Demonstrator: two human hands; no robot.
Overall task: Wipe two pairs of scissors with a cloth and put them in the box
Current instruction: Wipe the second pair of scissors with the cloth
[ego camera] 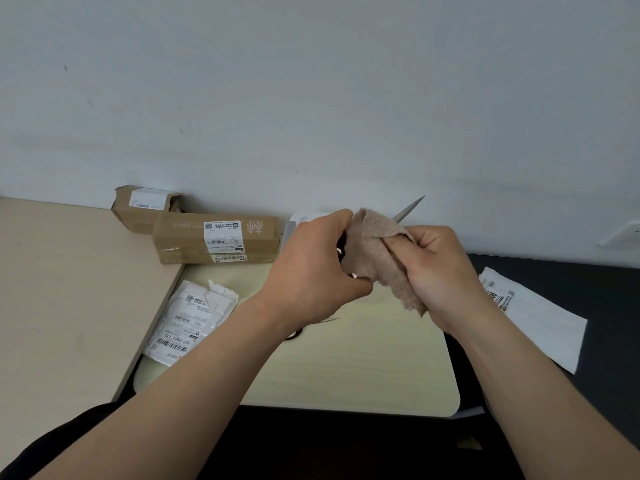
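Head camera: the left hand [311,271] has its grip curled round the dark handles of a pair of steel scissors [410,209]. Their grey blade tip pokes up and to the right out of a fluffy beige cloth [374,254]. The right hand [440,271] has its grip pinched on that cloth, thumb pressing the fabric round the blade. All of this is held above the pale wooden desk [346,375].

A second pair of dark-handled scissors [296,336] lies on the desk under the left forearm, apparently not yet wiped. A white box [298,221] shows just behind the left hand, largely hidden. It is probably the destination, though brown cardboard boxes [214,237] stand to its left.

To wipe well, keep the blades closed and draw the folded cloth from pivot towards tip. Fingers belong on the flats, away from the edge.
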